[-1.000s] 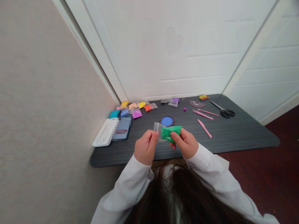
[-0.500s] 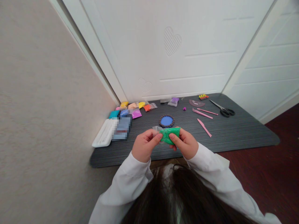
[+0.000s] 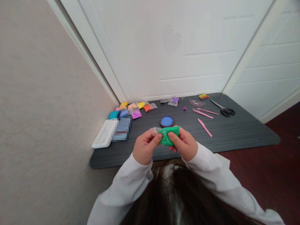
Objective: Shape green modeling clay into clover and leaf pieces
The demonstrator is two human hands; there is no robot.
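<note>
A small clear bag of green modelling clay is held up between both hands, over the near side of the table. My left hand pinches its clear left end between thumb and fingers. On the green part, my right hand presses its thumb from the front, with the fingers behind. Just beyond the bag lies a blue disc ringed with dark brown balls. A small purple piece sits farther back, to the right of the disc.
Several bags of coloured clay lie at the back left, near a white tray. Pink modelling tools, black-handled scissors, a clear curved sheet and a yellow-and-red piece are on the right of the dark table. A white panel stands behind.
The green clay bulges a little more toward the left, and less of the bag's clear end shows. Both hands keep their hold in nearly the same place.
</note>
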